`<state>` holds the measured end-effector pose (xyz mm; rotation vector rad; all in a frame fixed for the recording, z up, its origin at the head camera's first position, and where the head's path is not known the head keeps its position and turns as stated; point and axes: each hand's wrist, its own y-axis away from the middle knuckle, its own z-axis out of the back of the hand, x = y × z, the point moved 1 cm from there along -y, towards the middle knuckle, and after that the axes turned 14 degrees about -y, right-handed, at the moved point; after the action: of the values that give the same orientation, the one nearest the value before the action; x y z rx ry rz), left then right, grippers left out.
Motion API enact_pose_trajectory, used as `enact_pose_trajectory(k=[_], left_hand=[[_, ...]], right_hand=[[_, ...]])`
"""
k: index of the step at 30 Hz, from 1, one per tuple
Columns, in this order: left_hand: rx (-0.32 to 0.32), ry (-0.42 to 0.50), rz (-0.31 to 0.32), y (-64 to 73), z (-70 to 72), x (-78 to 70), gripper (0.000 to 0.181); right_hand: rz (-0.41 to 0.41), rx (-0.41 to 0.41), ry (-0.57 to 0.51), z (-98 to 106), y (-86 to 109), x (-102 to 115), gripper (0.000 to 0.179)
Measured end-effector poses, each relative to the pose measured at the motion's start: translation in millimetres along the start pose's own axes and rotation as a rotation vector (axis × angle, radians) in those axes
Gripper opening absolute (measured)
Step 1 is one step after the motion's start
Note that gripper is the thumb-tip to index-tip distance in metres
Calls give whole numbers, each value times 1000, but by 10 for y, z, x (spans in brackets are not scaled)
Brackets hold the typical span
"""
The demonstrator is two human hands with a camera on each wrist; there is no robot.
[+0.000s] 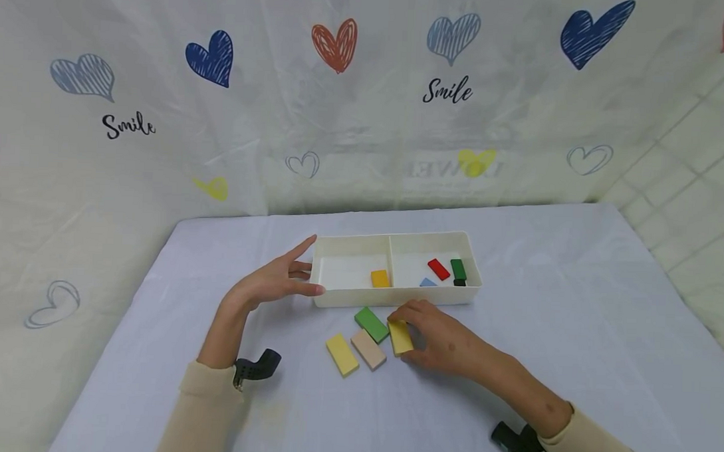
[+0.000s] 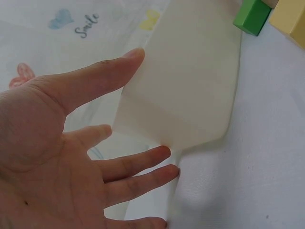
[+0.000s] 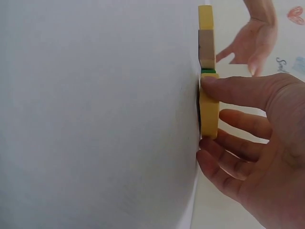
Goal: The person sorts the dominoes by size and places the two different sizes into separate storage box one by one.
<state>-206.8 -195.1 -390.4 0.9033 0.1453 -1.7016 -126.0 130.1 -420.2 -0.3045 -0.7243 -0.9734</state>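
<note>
My right hand [image 1: 442,340] pinches a yellow block [image 1: 400,338] between thumb and fingers, just in front of a white two-compartment tray [image 1: 395,298]. In the right wrist view the thumb lies at one end of this yellow block [image 3: 209,112], with fingertips at the other. My left hand [image 1: 274,280] is spread at the tray's left end, its thumb at the front corner. From the left wrist, the thumb tip meets the rim of the tray [image 2: 190,71] and the fingers are extended. Beside the pinched block lie a green block [image 1: 371,324], a beige block [image 1: 368,350] and another yellow block [image 1: 342,355].
Inside the tray's left compartment is an orange-yellow block [image 1: 380,278]. The right one holds a red block [image 1: 438,269], a dark green block [image 1: 458,268], a partly hidden blue piece [image 1: 428,282] and a black piece [image 1: 459,282]. A printed curtain [image 1: 378,107] hangs behind the white-covered table [image 1: 574,313].
</note>
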Motion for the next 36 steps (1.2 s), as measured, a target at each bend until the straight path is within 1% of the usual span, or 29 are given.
enact_pose_trajectory(k=[9, 13, 16, 19, 25, 29, 36], left_hand=[[-4, 6, 15, 10, 4, -10, 112], [-3, -1, 11, 11, 5, -9, 111], [1, -8, 2, 7, 5, -4, 111], [2, -6, 0, 6, 3, -3, 111], [-1, -4, 9, 18, 11, -14, 110], [-7, 5, 15, 19, 9, -15, 110], [-1, 5, -3, 11, 0, -10, 110]], right_hand=[[-21, -16, -8, 11, 16, 27, 54], [-35, -18, -27, 30, 19, 33, 55], [-30, -20, -51, 50, 20, 35, 55], [1, -20, -93, 64, 20, 34, 55], [96, -31, -172, 91, 5, 36, 54], [123, -50, -182, 108, -6, 47, 55], [156, -79, -184, 145, -8, 67, 55]])
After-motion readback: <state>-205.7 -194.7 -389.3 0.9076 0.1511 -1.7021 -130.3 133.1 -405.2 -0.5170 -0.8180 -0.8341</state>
